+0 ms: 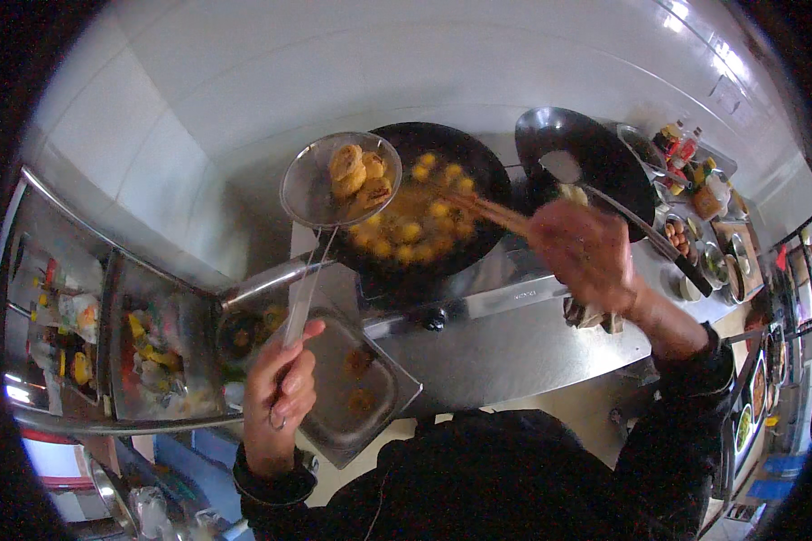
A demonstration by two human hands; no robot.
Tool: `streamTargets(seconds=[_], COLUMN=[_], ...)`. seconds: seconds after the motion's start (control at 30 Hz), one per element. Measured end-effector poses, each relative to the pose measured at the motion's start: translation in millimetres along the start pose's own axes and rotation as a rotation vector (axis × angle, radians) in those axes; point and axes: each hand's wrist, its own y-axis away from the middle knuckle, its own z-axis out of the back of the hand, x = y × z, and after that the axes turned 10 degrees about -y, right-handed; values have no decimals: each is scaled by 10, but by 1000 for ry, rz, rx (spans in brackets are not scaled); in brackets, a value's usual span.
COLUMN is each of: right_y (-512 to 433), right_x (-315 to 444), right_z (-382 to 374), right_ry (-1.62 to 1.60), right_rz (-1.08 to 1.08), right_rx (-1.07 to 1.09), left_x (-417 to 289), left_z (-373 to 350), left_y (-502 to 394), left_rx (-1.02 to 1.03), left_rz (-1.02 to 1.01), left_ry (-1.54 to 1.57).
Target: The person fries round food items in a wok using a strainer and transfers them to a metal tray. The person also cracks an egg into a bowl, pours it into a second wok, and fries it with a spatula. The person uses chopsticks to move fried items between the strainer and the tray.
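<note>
My left hand (285, 379) grips the handle of a round mesh strainer (304, 193), raised over the left rim of a black wok (490, 176). Several browned fried pieces (348, 172) lie in the strainer. My right hand (582, 250), blurred, holds long wooden chopsticks (494, 213) whose tips reach into the wok. Many small golden balls (411, 232) sit in the oil there. Below the strainer, a rectangular metal tray (331, 419) holds a few brown pieces, partly behind my left hand.
A second wok (605, 155) stands to the right with a long-handled ladle (643, 220) across it. Sauce bottles (683, 145), a bowl of eggs (677, 235) and other bowls line the far right counter. A steel shelf rack (128, 426) with packets is at the left.
</note>
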Motion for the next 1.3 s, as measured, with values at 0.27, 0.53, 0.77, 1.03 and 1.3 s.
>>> streamTargets(seconds=[0.27, 0.53, 0.77, 1.03, 1.3], right_y=[-621, -928, -1107, -1253, -1115], right_x=[-844, -1706, -1840, -2088, -2245], right_z=[-382, -995, -976, -739, -1135], right_ry=[-580, -297, -788, -435, -622], right_rz=[-574, -536, -595, -788, -720], right_rx=[-120, -88, -215, 165, -150], left_x=[-2, 68, 102, 132, 108], left_z=[-149, -303, -340, -324, -288], left_y=[187, 259, 176, 60, -52], left_rx=[-53, -130, -156, -247, -302], left_rz=[-61, -134, -207, -243, -236], left_ry=[-185, -188, -212, -255, -215])
